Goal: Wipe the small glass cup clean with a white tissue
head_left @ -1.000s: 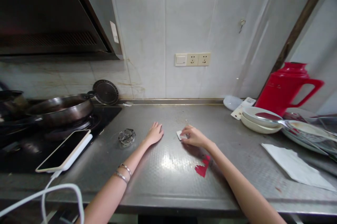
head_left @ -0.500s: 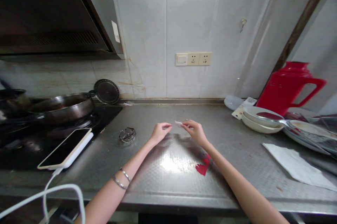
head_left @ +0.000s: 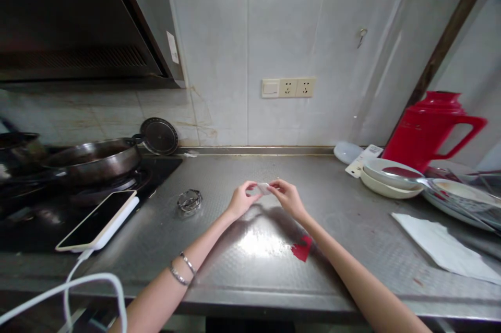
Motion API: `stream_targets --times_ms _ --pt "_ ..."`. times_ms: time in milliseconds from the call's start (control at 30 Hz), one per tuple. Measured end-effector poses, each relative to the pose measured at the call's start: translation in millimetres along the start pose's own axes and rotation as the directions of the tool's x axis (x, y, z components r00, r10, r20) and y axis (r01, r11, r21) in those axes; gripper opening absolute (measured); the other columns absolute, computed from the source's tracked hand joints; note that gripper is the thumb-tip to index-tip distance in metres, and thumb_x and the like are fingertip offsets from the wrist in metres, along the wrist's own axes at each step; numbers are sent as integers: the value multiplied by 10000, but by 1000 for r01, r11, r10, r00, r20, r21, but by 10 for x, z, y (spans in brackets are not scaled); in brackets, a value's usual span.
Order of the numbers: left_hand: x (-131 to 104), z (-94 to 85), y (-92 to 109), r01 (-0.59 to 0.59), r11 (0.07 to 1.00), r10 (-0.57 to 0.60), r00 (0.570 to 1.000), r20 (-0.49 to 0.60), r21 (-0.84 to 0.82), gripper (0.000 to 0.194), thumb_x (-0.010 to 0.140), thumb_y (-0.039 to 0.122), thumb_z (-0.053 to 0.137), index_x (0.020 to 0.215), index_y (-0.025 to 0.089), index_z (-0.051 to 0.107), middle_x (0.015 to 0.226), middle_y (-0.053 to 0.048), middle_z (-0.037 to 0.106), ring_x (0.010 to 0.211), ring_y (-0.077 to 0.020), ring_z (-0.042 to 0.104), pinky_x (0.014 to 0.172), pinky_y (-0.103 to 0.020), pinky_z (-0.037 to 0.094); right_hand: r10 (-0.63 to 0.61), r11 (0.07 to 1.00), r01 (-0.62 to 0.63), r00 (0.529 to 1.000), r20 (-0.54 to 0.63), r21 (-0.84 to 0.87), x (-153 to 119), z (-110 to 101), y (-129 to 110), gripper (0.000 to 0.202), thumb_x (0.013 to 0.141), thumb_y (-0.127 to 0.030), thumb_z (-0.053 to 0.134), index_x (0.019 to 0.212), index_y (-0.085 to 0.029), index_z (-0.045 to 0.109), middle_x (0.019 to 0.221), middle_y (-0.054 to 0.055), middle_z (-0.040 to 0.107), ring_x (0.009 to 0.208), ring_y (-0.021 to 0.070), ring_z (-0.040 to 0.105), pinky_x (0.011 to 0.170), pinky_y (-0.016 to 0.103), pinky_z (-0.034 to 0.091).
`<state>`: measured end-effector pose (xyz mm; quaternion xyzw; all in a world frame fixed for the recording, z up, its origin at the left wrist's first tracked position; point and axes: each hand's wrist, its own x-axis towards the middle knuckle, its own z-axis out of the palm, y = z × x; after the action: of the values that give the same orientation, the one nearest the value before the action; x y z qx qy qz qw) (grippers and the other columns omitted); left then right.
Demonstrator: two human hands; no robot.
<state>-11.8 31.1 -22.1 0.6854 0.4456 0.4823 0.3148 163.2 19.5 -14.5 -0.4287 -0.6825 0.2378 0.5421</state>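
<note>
Between my two hands is a small white piece of thin, tissue-like material (head_left: 263, 188), held a little above the steel counter. My left hand (head_left: 243, 200) pinches its left edge with thumb and fingertips. At the right edge, my right hand (head_left: 288, 197) has it pinched too, knuckles upward. A torn red scrap (head_left: 301, 248) lies flat on the counter, left of my right forearm. Left of my left hand sits a round tangle of dark metal wire (head_left: 189, 201). The exact kind of the white piece is too small to tell.
A phone (head_left: 97, 221) with a white cable lies by the stove edge, near a steel pan (head_left: 94, 161). To the right are stacked white bowls (head_left: 391, 179), a red thermos jug (head_left: 426, 129) and a white paper sheet (head_left: 442, 249). Wall sockets (head_left: 296, 87) are behind.
My left hand has moved right and taken hold of the white piece's left edge. The piece now stretches between both hands; before, only my right hand held it.
</note>
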Motion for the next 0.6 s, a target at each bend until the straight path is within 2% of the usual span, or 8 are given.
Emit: stream_targets --times_ms 67,167,267,333,467,600 --pt "16 9 -35 22 998 -22 1000 -4 -59 293 654 215 725 922 130 641 866 -83 695 844 -187 644 735 -281 506 8 1000 -8 1000 -10 17 3 3 -12 336 780 -491 580 772 -161 647 752 60 679 698 173 608 635 276 466" --pt "41 15 -82 75 989 -71 997 32 -127 202 659 272 723 763 126 630 726 -52 684 701 -163 644 691 -275 502 24 999 -24 1000 -1 23 4 5 -15 344 774 -502 581 767 -162 635 757 64 671 703 174 603 639 278 465" --pt "54 13 -104 127 976 -115 990 76 -178 211 656 306 724 702 125 628 672 -42 677 631 -153 635 626 -259 498 36 999 -37 999 31 30 0 1 -4 337 773 -496 580 771 -162 627 769 66 665 717 179 605 644 282 470" --pt "56 10 -109 128 975 -114 990 87 -181 189 674 290 707 727 119 648 671 -46 681 629 -155 634 621 -258 497 34 998 -37 997 63 49 -4 -9 -2 325 775 -467 583 852 -155 632 763 55 655 712 171 603 645 277 474" --pt "56 0 -111 39 995 -35 999 42 -95 129 708 198 649 805 119 680 760 -60 702 715 -160 640 695 -263 497 -13 1000 11 982 190 10 -22 -35 -41 419 785 -350 576 1158 -159 588 720 2 608 660 135 565 637 256 470" --pt "50 -15 -82 4 998 -4 1000 -1 -60 264 719 160 620 981 131 640 767 -43 689 710 -146 638 692 -255 496 -53 990 88 952 301 -106 -46 -37 -86 429 783 -251 543 1204 -187 598 758 5 621 695 134 558 683 261 467"
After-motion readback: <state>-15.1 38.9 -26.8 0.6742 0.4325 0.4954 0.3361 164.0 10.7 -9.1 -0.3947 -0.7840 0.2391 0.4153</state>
